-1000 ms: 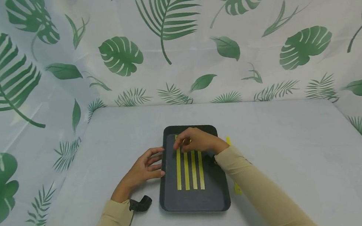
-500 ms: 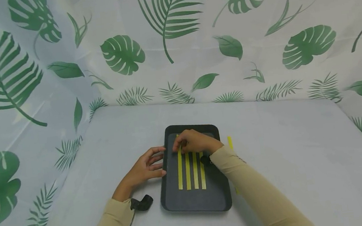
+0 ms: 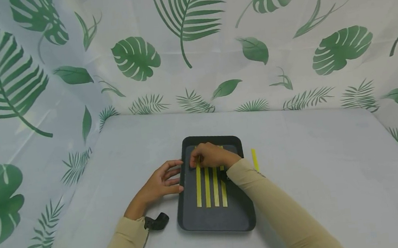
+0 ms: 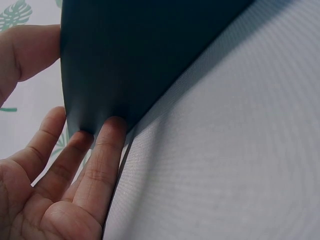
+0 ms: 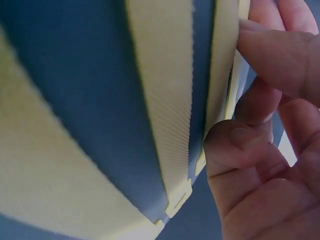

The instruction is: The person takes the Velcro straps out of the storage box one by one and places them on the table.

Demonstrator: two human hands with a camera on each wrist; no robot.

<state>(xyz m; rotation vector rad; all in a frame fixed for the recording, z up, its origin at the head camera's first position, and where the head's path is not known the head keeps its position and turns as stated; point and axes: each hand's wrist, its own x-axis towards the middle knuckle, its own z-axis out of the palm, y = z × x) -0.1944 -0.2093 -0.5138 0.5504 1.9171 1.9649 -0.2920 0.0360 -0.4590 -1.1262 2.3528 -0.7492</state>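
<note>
A dark rectangular tray (image 3: 219,222) lies on the white surface, with several flat yellow strips (image 3: 208,190) running lengthwise in it, side by side. My left hand (image 3: 159,185) is at the tray's left side; in the left wrist view its nearly straight fingers (image 4: 107,155) touch the outer wall. My right hand (image 3: 210,155) reaches over the tray with curled fingers at the upper part of the leftmost strip. In the right wrist view, thumb and index finger (image 5: 232,147) pinch at a strip (image 5: 223,60); finely toothed edges show on the strips. The right hand covers parts of the strips.
Another yellow strip (image 3: 255,158) lies outside the tray on the right, partly behind the right sleeve (image 3: 278,201). A black wrist device (image 3: 156,222) sits at the left cuff. A leaf-patterned cloth (image 3: 213,57) stands behind the white table surface (image 3: 317,159).
My right hand has shifted slightly left, its fingers closing in at the leftmost strip. The right forearm now hides more of the strip outside the tray. The left hand stays at the tray's side.
</note>
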